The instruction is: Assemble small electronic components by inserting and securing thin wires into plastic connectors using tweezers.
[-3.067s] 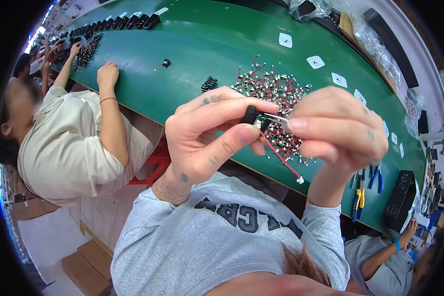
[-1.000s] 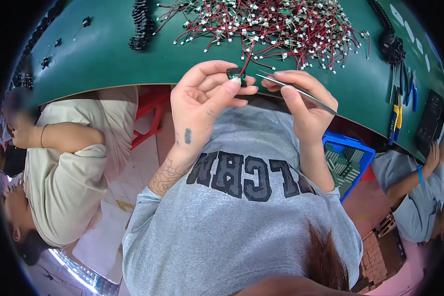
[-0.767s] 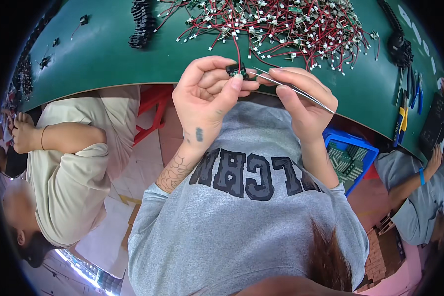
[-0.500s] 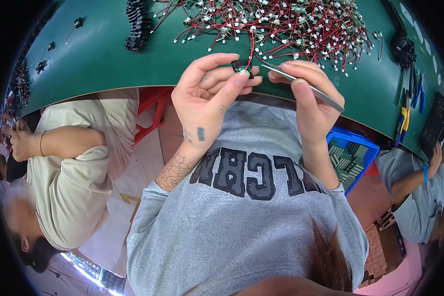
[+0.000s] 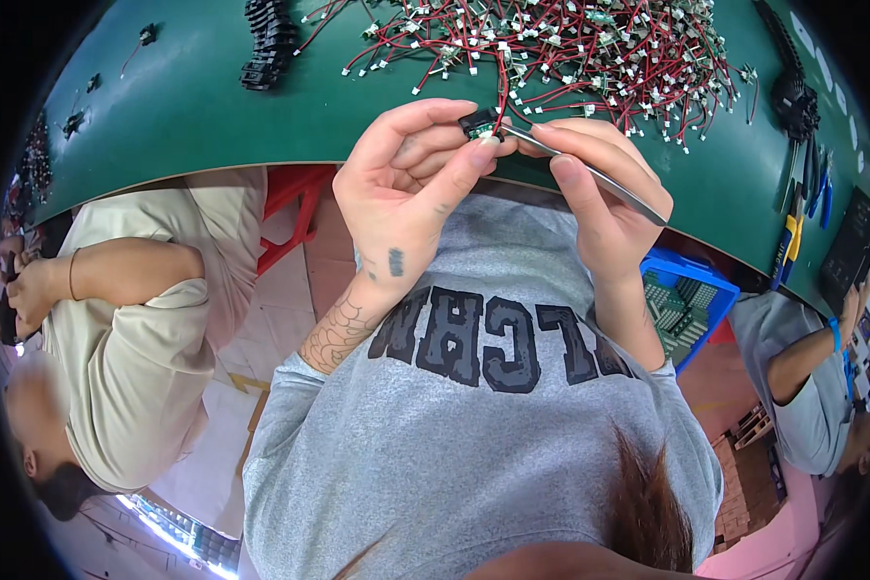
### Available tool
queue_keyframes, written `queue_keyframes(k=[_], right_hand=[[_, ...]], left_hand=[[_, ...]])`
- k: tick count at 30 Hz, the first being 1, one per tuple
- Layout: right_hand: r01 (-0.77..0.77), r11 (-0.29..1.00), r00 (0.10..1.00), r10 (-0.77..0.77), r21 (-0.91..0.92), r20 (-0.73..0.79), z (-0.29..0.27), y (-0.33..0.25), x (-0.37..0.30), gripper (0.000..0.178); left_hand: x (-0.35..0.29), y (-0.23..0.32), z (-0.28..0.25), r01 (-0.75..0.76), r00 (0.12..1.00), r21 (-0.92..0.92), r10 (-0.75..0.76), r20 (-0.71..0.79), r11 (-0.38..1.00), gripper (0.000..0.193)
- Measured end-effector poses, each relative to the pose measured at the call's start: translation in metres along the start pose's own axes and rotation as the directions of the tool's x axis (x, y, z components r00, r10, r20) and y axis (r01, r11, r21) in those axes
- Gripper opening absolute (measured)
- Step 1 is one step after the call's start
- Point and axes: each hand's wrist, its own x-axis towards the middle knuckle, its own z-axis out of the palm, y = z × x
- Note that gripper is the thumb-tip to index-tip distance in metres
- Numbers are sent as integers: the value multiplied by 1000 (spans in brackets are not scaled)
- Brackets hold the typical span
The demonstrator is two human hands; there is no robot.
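My left hand (image 5: 411,184) pinches a small black housing (image 5: 477,123) between thumb and fingers, at the near edge of the green table. A green circuit board shows inside the housing, and red and black wires (image 5: 502,82) rise from it toward the pile beyond. My right hand (image 5: 604,184) is closed around a pair of metal tweezers (image 5: 590,174). The tweezers' tips reach the wires beside the housing, close to my left thumb. Whether the tips grip a wire is too small to tell.
A large heap of small boards with red wires and white connectors (image 5: 590,58) covers the far table. Stacked black parts (image 5: 268,43) lie left of it. Pliers (image 5: 791,237) rest at right. Below the edge stands a blue bin (image 5: 715,275) of green boards. Co-workers sit on both sides.
The tweezers' tips have moved left, from just beside the housing to the wires at it. My right hand has come closer to my left, which still holds the housing.
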Motion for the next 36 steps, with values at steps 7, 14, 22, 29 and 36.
queue_keyframes(k=[7,14,22,29,36], right_hand=[[-11,996,1000,13,86,-13,-2,4,-2,21],[-23,994,1000,24,106,-7,-2,5,-4,21],[-4,985,999,12,170,-46,-2,7,-5,21],[-377,866,913,408,329,-27,-11,-25,7,18],[-359,896,931,363,262,35,6,-29,6,13]], left_hand=[[0,0,4,12,1000,33,-12,-14,999,32],[-1,0,5,-15,1000,48,15,0,999,33],[-2,0,6,-9,1000,21,9,-2,1000,33],[-7,15,6,144,988,-178,-131,80,973,31],[-15,19,11,35,994,17,-37,98,999,26]])
